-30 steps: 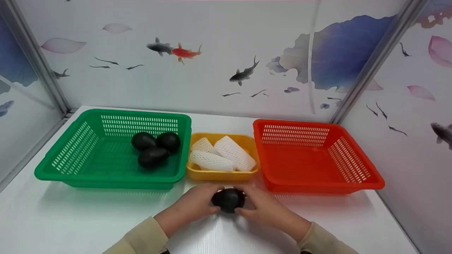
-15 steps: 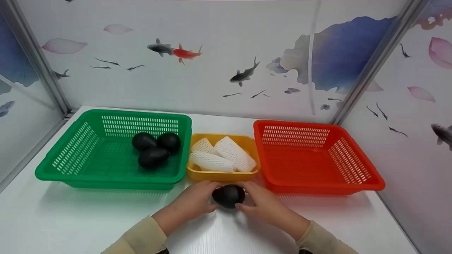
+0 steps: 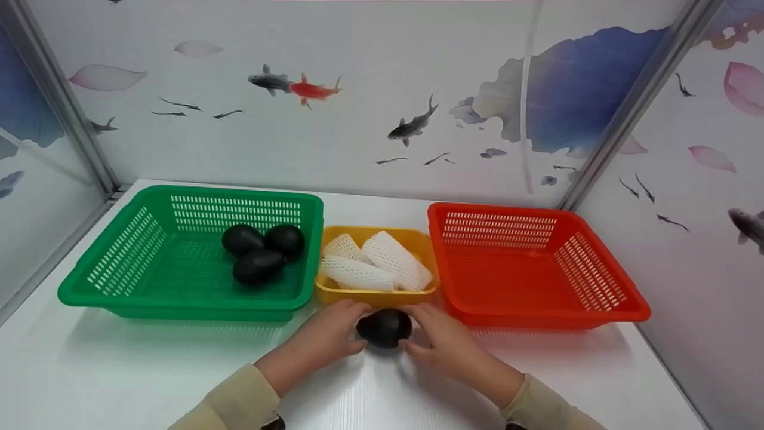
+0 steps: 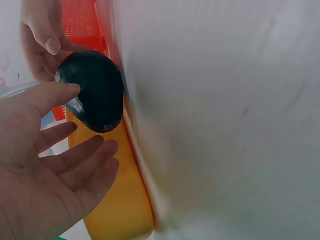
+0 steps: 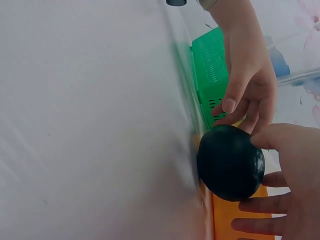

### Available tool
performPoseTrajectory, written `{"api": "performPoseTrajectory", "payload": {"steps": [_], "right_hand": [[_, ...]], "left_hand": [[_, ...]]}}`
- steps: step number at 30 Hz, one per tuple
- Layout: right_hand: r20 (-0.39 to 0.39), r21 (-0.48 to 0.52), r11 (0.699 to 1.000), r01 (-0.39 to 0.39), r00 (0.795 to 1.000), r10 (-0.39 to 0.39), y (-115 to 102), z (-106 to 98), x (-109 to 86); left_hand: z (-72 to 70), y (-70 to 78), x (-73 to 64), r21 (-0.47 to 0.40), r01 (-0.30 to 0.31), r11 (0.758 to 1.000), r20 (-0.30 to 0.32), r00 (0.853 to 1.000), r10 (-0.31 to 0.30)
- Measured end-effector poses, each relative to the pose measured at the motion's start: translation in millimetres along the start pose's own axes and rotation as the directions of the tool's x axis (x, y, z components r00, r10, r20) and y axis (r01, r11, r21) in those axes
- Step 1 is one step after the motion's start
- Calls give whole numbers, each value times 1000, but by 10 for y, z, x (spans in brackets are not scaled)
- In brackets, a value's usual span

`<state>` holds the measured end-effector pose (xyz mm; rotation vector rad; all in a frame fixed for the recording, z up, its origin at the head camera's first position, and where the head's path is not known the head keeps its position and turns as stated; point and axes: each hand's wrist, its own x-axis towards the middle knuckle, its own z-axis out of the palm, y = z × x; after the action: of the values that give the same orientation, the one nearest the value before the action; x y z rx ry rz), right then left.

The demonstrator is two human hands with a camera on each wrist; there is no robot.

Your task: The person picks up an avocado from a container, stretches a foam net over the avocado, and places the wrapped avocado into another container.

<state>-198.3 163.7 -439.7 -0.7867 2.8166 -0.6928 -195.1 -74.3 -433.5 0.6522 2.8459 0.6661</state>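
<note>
A dark, smooth avocado sits on the white table just in front of the yellow basket. My left hand is at its left side, fingers relaxed; in the left wrist view its thumb overlaps the avocado while the other fingers spread loosely below. On the opposite side is my right hand. The right wrist view shows that thumb at the edge of the avocado and fairly straight fingers beside it. White foam net sleeves lie in the yellow basket.
Left of the yellow basket stands a green basket holding three more avocados. A red basket is at the right. White panels printed with fish enclose the table at the back and sides.
The avocado has shifted slightly away from me, toward the yellow basket, and both hands have moved along with it. Their fingers have loosened around it. The baskets have stayed in place.
</note>
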Motion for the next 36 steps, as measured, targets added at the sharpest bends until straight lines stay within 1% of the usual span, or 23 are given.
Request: {"api": "performPoseTrajectory", "payload": {"steps": [5,8,10,12,15,17,21,26,29,31,34,36], "right_hand": [[-37,-50,998,35,999,-37,-90,-31,1],[-90,-72,995,65,993,-71,-126,-40,12],[-136,-77,993,86,986,-96,-139,-42,23],[-185,-80,991,108,975,-121,-143,-36,41],[-238,-76,990,117,962,-132,-155,-28,77],[-258,-79,990,114,957,-131,-160,-20,106],[-257,-82,993,89,960,-107,-172,-2,169],[-224,-48,997,62,972,-71,-168,21,236],[-200,-19,998,53,978,-55,-169,27,261],[-183,10,999,42,982,-39,-176,24,272],[-161,60,998,23,987,-13,-190,10,280],[-160,90,996,22,987,-8,-205,-6,276]], "left_hand": [[-26,-15,-19,-22,-5,1000,-29,1000,5],[-37,-13,-26,-28,-10,1000,-49,999,9],[-42,-8,-31,-31,-15,999,-67,998,13],[-49,-2,-39,-37,-33,999,-93,995,29],[-65,12,-45,-61,-47,997,-120,992,40],[-81,27,-45,-79,-53,995,-130,991,42],[-116,72,-46,-132,-18,991,-129,992,1],[-132,129,-51,-211,19,977,-139,989,-49],[-127,163,-51,-274,41,961,-159,983,-88],[-119,182,-54,-331,56,942,-176,977,-120],[-105,196,-53,-431,68,900,-193,967,-165],[-104,203,-46,-502,70,862,-195,962,-191]]}}
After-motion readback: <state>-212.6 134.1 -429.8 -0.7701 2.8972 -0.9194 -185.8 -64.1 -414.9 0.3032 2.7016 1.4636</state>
